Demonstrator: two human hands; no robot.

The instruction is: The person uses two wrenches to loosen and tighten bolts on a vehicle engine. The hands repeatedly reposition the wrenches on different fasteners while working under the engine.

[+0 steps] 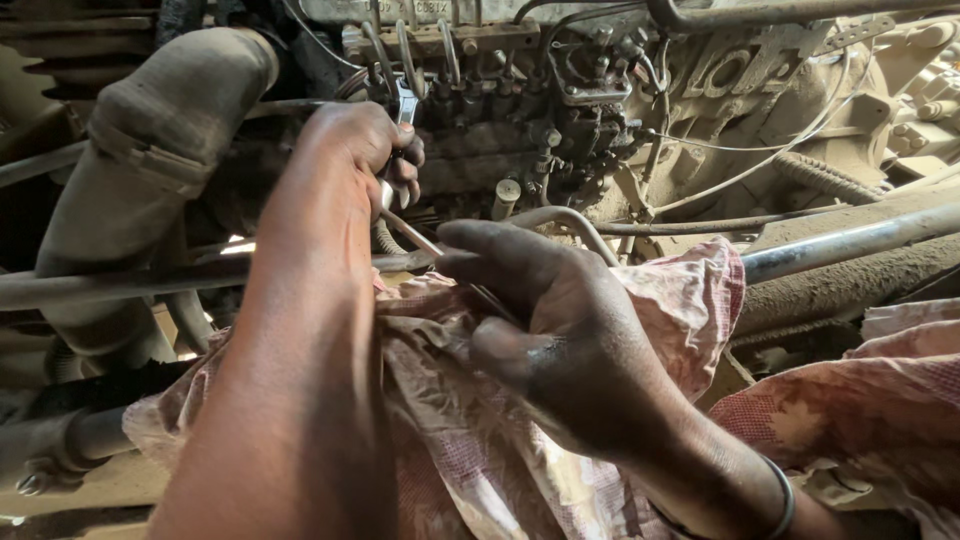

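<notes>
My left hand (355,160) is closed on a metal spanner (403,105) whose open jaw sits at the pipe fittings of a dusty engine pump (540,110). My right hand (555,330), dark with grease, grips the spanner's lower end (415,235) and presses on a pink patterned cloth (690,300). The cloth lies over a metal pipe and under both arms. A thin bangle (785,495) circles my right wrist.
A thick dusty rubber hose (150,140) curves down at the left. A grey metal pipe (850,240) runs across the right. Thin fuel lines (745,175) and wires cross the engine block. Another fold of the patterned cloth (860,410) lies at the lower right.
</notes>
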